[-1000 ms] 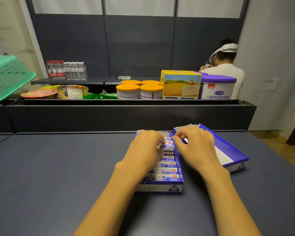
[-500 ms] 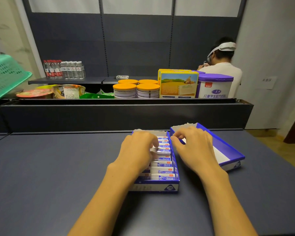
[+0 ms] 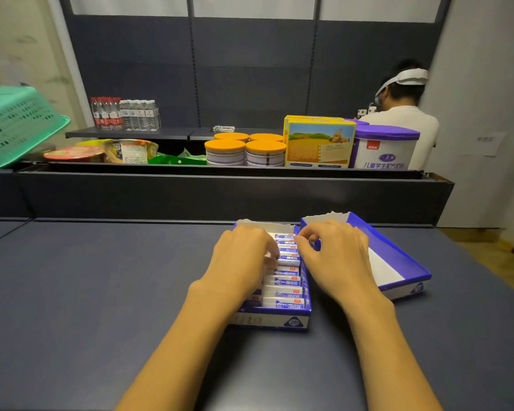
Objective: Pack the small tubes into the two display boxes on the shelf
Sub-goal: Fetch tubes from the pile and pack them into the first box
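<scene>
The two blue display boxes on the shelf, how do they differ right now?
The left box holds a row of small tubes; the right box shows only its bare white floor. The left box sits square to the shelf edge; the right box is angled. The left hand is in the left box, and the right hand covers part of the right box. Both are blue with white insides.

My left hand [image 3: 244, 259] and right hand [image 3: 335, 256] curl over the tubes [image 3: 285, 281] filling the left display box [image 3: 275, 320]; the right display box [image 3: 398, 262] sits just beside, at two o'clock.
</scene>
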`<state>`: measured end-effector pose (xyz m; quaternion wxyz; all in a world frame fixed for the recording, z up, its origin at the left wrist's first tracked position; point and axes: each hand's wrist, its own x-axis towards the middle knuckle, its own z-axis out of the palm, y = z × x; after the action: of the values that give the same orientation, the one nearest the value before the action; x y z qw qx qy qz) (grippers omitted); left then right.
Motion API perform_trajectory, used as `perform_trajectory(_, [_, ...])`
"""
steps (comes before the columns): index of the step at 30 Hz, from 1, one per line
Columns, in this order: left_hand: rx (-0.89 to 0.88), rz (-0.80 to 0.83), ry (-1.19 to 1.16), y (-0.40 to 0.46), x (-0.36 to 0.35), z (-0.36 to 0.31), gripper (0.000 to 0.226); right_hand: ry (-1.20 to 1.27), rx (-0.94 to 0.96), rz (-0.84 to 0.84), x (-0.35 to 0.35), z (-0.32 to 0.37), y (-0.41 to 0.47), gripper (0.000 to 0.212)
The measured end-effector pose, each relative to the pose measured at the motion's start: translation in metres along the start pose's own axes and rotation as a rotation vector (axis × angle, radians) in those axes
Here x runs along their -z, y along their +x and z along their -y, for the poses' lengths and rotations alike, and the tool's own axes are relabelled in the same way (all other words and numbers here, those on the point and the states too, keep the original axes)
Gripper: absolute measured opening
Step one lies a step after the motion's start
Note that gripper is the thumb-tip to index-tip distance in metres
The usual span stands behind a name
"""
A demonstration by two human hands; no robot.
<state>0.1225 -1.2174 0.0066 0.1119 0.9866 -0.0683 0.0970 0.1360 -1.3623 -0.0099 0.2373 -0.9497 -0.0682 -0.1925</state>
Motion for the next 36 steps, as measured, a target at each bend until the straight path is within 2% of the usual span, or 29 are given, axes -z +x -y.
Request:
perform_trajectory(5, [0.039, -0.135, -0.121, -0.015, 0.003, 0.012, 0.029, 0.019, 0.01, 0.004, 0.002, 0.001, -0.001, 0.027])
perform_trajectory(9, [0.122, -0.298, -0.109, -0.029, 0.012, 0.032, 0.024, 0.0, 0.042, -0.019, 0.012, 0.007, -0.002, 0.025])
perform_trajectory(14, [0.165, -0.447, -0.15, -0.055, 0.023, 0.055, 0.017, -0.02, 0.155, -0.055, 0.026, 0.049, -0.015, 0.023])
perform_trajectory(21, [0.239, -0.544, -0.161, -0.113, 0.033, 0.126, 0.014, 0.038, 0.367, -0.056, -0.013, 0.166, -0.05, 0.019])
perform_trajectory(29, [0.426, -0.549, -0.043, -0.236, 0.081, 0.296, 0.018, 0.117, 0.494, 0.042, -0.106, 0.348, -0.117, 0.022])
perform_trajectory(36, [0.501, -0.528, -0.041, -0.315, 0.116, 0.421, 0.02, 0.148, 0.541, 0.096, -0.168, 0.479, -0.155, 0.021])
